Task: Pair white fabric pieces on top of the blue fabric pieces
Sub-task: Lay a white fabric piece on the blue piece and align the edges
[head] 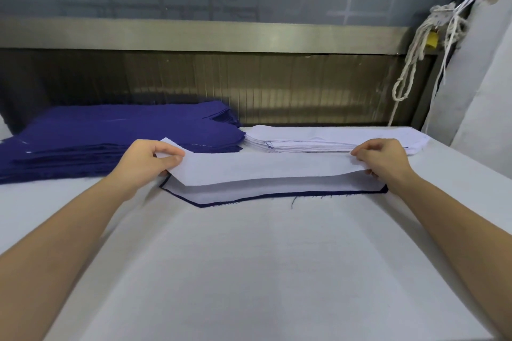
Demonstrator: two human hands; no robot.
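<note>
— What do the hands have?
— The left hand [144,159] pinches the left end of a white piece [263,169] and the right hand [385,159] pinches its right end. It is stretched between them, just above the table [249,271].
— And beneath it?
— A blue piece [216,203] lies flat with a second white piece [263,190] on it, its blue edge showing along the near side.
— Farther out?
— Blue stack [110,141] far left, white stack [332,138] just beside it on the right. A rope [410,69] hangs far right.
</note>
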